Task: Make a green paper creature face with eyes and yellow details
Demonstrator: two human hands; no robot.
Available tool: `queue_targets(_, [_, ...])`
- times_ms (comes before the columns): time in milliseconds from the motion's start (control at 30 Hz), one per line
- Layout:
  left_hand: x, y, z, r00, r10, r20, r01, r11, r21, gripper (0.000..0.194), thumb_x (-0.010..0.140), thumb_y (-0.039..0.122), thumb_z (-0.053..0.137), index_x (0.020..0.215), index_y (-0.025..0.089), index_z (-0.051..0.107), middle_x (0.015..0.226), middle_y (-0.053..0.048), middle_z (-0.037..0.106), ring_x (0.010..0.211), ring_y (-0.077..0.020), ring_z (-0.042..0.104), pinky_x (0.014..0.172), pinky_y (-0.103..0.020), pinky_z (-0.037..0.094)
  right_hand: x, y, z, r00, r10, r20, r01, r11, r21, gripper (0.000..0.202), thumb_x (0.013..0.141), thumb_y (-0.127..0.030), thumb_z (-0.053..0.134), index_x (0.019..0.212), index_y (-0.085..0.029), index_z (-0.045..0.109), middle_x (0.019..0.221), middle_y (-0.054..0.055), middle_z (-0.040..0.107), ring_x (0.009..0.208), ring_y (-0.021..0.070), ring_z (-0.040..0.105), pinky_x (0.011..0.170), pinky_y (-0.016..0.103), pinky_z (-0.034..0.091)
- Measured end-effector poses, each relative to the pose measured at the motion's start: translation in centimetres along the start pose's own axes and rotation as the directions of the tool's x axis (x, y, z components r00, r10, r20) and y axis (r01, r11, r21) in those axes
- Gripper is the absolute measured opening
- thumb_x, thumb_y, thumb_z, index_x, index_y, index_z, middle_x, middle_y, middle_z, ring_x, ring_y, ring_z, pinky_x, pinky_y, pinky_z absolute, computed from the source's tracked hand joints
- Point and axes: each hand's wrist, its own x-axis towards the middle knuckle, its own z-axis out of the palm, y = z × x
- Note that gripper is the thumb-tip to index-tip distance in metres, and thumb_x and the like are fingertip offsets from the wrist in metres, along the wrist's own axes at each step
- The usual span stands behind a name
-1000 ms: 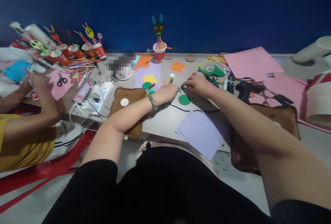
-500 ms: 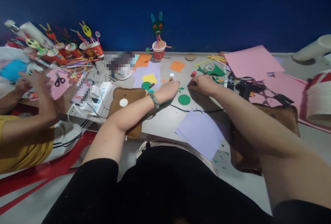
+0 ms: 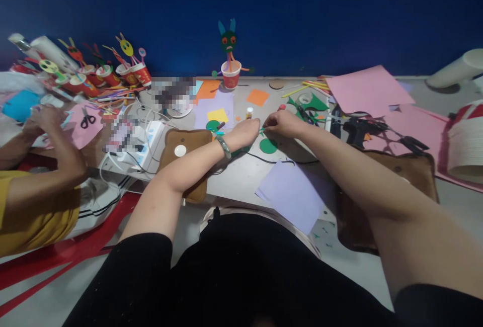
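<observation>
My left hand (image 3: 247, 133) rests closed on the table; what its fingers hold, if anything, is hidden. Close to its right, my right hand (image 3: 281, 123) has its fingertips pinched at small green paper scraps (image 3: 261, 131); whether a scrap is between them is too small to tell. Just below the hands lies a green paper circle (image 3: 268, 146). A small white-capped bottle (image 3: 249, 112) stands behind my left hand, and a red cap (image 3: 282, 107) shows behind my right hand. Another green circle (image 3: 213, 125) and a yellow sheet (image 3: 218, 115) lie to the left.
A decorated red cup (image 3: 231, 76) stands at the back. Purple sheets (image 3: 292, 193) overlap the front edge. Scissors, green offcuts (image 3: 315, 101), a black glue gun (image 3: 358, 128) and pink sheets (image 3: 372, 88) lie right. At left are a power strip (image 3: 149, 143) and another person's hands (image 3: 47, 118).
My right hand has moved left, towards my left hand, and now reaches the green scraps. My left hand has barely moved. At the left, the other person's hands have shifted slightly.
</observation>
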Motion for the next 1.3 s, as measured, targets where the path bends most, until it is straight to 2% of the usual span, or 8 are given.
queue_targets(200, [0.1, -0.3, 1.2, 0.998, 0.033, -0.056, -0.032, 0.999, 0.024, 0.036, 0.106, 0.011, 0.037, 0.126, 0.013, 0.067, 0.127, -0.018, 0.074, 0.116, -0.025, 0.07, 0.097, -0.035, 0.051, 0.5, -0.8, 0.5, 1.0, 0.027, 0.013, -0.025, 0.996, -0.085, 0.02, 0.086, -0.022, 0.071, 0.098, -0.023, 0.088, 0.097, 0.008, 0.086, 0.093, 0.0248, 0.078, 0.077, 0.029, 0.055])
queue_targets(467, [-0.3, -0.2, 0.5, 0.999, -0.02, -0.043, 0.021, 1.0, 0.017, 0.029, 0.105, 0.017, 0.05, 0.127, 0.01, 0.068, 0.124, -0.021, 0.076, 0.115, -0.0275, 0.072, 0.092, -0.034, 0.052, -0.4, -0.9, 0.9, 0.999, 0.026, -0.041, -0.028, 0.998, -0.052, 0.03, 0.091, -0.024, 0.068, 0.115, -0.019, 0.085, 0.108, 0.01, 0.086, 0.099, 0.0245, 0.078, 0.081, 0.028, 0.056])
queue_targets(733, [-0.1, 0.0, 0.6, 0.999, -0.04, -0.018, 0.04, 0.999, 0.006, 0.03, 0.107, 0.015, 0.043, 0.123, 0.009, 0.068, 0.122, -0.021, 0.076, 0.112, -0.0264, 0.073, 0.091, -0.034, 0.051, -0.3, -1.8, 0.9, 0.998, 0.052, -0.021, -0.053, 0.998, -0.026, 0.026, 0.086, -0.02, 0.07, 0.106, -0.019, 0.086, 0.109, 0.014, 0.085, 0.104, 0.0326, 0.078, 0.088, 0.036, 0.057])
queue_targets(833, [-0.9, -0.1, 0.3, 0.999, -0.019, -0.03, 0.019, 1.0, 0.003, 0.032, 0.105, 0.016, 0.048, 0.131, 0.009, 0.064, 0.127, -0.021, 0.075, 0.115, -0.0269, 0.072, 0.092, -0.034, 0.051, -0.4, -1.6, 0.7, 0.997, 0.063, -0.032, -0.063, 0.998, 0.01, 0.022, 0.086, -0.019, 0.07, 0.102, -0.018, 0.086, 0.105, 0.013, 0.085, 0.101, 0.0293, 0.078, 0.086, 0.032, 0.057])
queue_targets(933, [-1.4, -0.5, 0.0, 0.999, -0.016, -0.034, 0.016, 1.0, 0.003, 0.033, 0.104, 0.014, 0.048, 0.132, 0.01, 0.064, 0.127, -0.02, 0.075, 0.115, -0.0274, 0.072, 0.091, -0.034, 0.051, -0.8, -1.0, 0.4, 0.997, 0.075, -0.035, -0.072, 0.995, 0.069, 0.018, 0.088, -0.02, 0.07, 0.098, -0.016, 0.085, 0.093, 0.009, 0.084, 0.088, 0.0221, 0.077, 0.077, 0.025, 0.056])
queue_targets(1033, [-1.2, -0.8, 0.1, 0.999, -0.022, -0.036, 0.022, 1.0, -0.001, 0.03, 0.104, 0.018, 0.05, 0.13, 0.012, 0.066, 0.126, -0.02, 0.076, 0.114, -0.0283, 0.073, 0.09, -0.035, 0.051, -1.2, -0.9, 0.2, 0.997, 0.075, 0.025, -0.079, 0.972, 0.22, 0.018, 0.089, -0.021, 0.071, 0.1, -0.014, 0.084, 0.083, 0.006, 0.082, 0.072, 0.0166, 0.073, 0.068, 0.023, 0.054])
queue_targets(1100, [-0.8, -0.9, 0.3, 0.999, -0.033, -0.036, 0.033, 0.999, -0.003, 0.03, 0.105, 0.02, 0.05, 0.129, 0.012, 0.066, 0.127, -0.02, 0.075, 0.114, -0.0288, 0.073, 0.09, -0.035, 0.052, -1.3, -1.2, 0.3, 0.996, 0.076, 0.049, -0.086, 0.957, 0.275, 0.02, 0.086, -0.021, 0.074, 0.102, -0.015, 0.084, 0.085, 0.006, 0.083, 0.072, 0.0167, 0.073, 0.068, 0.024, 0.055])
queue_targets(1300, [-0.1, -0.7, 0.8, 0.998, -0.065, -0.023, 0.065, 0.998, -0.01, 0.03, 0.106, 0.018, 0.05, 0.129, 0.009, 0.067, 0.128, -0.021, 0.075, 0.116, -0.0286, 0.073, 0.089, -0.034, 0.052, -0.6, -2.4, 0.7, 0.997, 0.068, 0.026, -0.069, 0.997, 0.032, 0.02, 0.081, -0.022, 0.08, 0.098, -0.022, 0.088, 0.098, 0.009, 0.086, 0.098, 0.0277, 0.079, 0.086, 0.031, 0.057])
